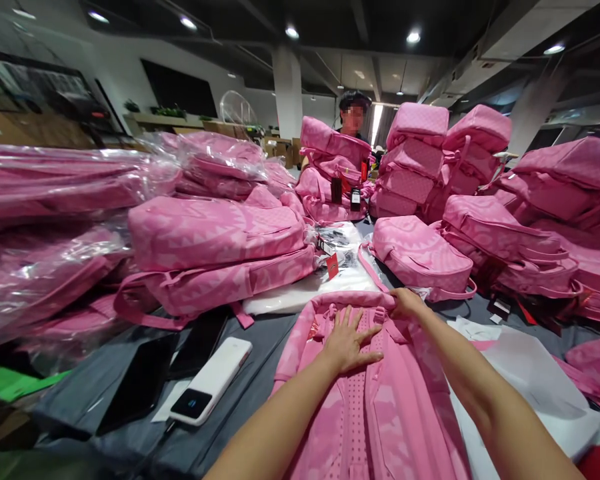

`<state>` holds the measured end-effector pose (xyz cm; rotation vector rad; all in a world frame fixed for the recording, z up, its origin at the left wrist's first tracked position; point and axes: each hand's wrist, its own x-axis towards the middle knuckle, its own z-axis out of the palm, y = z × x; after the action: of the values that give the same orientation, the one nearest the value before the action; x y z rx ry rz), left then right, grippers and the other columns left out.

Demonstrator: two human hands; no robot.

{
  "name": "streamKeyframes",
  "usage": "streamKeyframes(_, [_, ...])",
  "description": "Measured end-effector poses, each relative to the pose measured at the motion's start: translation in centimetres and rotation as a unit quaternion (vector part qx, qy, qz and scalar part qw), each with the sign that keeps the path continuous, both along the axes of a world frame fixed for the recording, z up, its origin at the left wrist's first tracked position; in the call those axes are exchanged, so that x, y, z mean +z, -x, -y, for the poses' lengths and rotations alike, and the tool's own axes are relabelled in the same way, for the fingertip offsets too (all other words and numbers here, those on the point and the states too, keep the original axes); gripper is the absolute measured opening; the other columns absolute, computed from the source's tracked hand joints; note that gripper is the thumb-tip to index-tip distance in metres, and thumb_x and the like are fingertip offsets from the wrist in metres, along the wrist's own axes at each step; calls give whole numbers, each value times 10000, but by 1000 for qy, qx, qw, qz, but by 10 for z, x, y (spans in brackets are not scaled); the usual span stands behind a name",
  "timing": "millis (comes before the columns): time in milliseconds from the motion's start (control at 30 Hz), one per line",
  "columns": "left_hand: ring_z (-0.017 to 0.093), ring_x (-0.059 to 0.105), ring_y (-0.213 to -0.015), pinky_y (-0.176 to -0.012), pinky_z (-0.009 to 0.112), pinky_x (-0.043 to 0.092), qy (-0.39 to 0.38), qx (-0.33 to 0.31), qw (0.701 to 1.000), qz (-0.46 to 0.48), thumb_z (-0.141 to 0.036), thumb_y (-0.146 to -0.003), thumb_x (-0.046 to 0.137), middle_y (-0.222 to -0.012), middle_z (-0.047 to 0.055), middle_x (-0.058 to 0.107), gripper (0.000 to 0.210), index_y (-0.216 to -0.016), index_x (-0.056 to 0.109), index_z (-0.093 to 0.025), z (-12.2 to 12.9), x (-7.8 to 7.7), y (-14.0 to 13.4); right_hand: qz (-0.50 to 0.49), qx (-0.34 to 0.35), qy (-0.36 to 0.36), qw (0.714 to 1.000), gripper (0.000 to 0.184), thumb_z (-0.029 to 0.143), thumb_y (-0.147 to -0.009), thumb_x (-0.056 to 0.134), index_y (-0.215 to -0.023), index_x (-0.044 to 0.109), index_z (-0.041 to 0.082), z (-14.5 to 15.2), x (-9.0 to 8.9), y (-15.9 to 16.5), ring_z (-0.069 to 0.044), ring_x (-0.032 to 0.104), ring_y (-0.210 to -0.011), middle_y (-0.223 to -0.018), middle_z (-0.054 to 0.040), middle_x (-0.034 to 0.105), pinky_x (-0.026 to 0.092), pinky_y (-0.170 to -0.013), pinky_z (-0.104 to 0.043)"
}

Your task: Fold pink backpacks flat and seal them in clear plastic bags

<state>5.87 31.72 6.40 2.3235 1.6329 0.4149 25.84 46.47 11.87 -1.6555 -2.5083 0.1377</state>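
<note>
Bag (367, 413) on table (257, 360), long axis running away from person. Left hand (350, 341) flat on back panel, fingers spread. Right hand (405, 303) nearer top-right corner; can't tell if pinching.

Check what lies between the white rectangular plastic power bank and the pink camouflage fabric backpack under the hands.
Only the grey, creased table covering shows between the power bank and the backpack, in the head view.

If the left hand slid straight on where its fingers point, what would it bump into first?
Probably the padded top edge of the pink backpack the left hand rests on. Beyond it, white packaging seems next, though depth is hard to judge.
</note>
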Motion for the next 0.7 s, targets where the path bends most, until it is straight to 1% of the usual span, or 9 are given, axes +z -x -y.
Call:
streamKeyframes(67, [497,142,-1542,-1184,756,74,-16,8,1000,4,-841,-846,475,-1686,59,288,732,-1495,446,-505,-3,-2,-1,18,-16,22,999,524,160,-528,945,-1011,778,274,1,-2,5,-282,743,-914,-911,-11,787,515,-708,-286])
streamKeyframes(133, [479,154,-1544,-1200,727,88,-20,17,1000,-5,-805,-873,485,-1680,46,304,687,-1488,460,-501,-4,-1,-2,30,-32,23,999,493,171,-653,887,-1120,749,251,12,2,8,-309,729,-989,-1022,-65,783,534,-775,-331])
streamKeyframes(200, [456,157,-1548,-1214,697,101,-20,22,999,-20,-766,-901,487,-1672,26,324,644,-1488,460,-501,-4,0,-4,36,-39,8,999,479,149,-806,752,-1277,673,192,38,7,7,-335,667,-1154,-1235,-154,720,522,-913,-396])
streamKeyframes(267, [443,154,-1551,-1220,681,105,-20,24,999,-30,-741,-912,498,-1662,9,344,627,-1491,456,-502,-4,0,-4,38,-29,-4,999,505,118,-913,591,-1416,564,157,82,10,2,-333,507,-1374,-1459,-196,572,419,-1099,-456])
streamKeyframes(367, [440,147,-1553,-1219,680,98,-22,22,999,-27,-716,-915,520,-1660,13,349,631,-1497,464,-478,-7,-3,-5,9,97,-49,994,514,165,-987,468,-1500,478,181,170,10,-4,-288,294,-1521,-1599,-143,428,207,-1246,-509])
streamKeyframes(467, [413,189,-1546,-1229,649,117,-37,24,999,-19,-611,-952,543,-1628,79,399,618,-1504,501,-336,-12,0,-5,-25,242,-56,968,485,301,-1007,476,-1481,514,205,243,-3,1,-293,354,-1491,-1560,-121,490,189,-1250,-545])
streamKeyframes(533, [358,278,-1519,-1244,599,131,-61,30,998,4,-456,-1012,483,-1509,118,540,484,-1416,587,-209,-7,10,-5,-14,240,-12,971,470,305,-999,482,-1449,558,194,263,-19,8,-305,405,-1464,-1523,-131,536,220,-1233,-567])
streamKeyframes(633, [266,520,-1318,-1190,496,306,-72,13,992,99,-309,-1061,283,-1235,113,696,444,-1182,680,-151,37,31,-2,8,196,20,980,502,259,-992,464,-1480,531,162,257,-44,18,-307,383,-1484,-1537,-148,517,185,-1238,-593])
streamKeyframes(700, [228,618,-1089,-1035,414,455,-46,-76,983,161,-384,-1074,198,-1104,93,709,527,-1075,684,-181,91,44,1,9,194,19,981,524,262,-997,449,-1510,496,164,249,-54,20,-298,350,-1505,-1569,-141,475,148,-1249,-590])
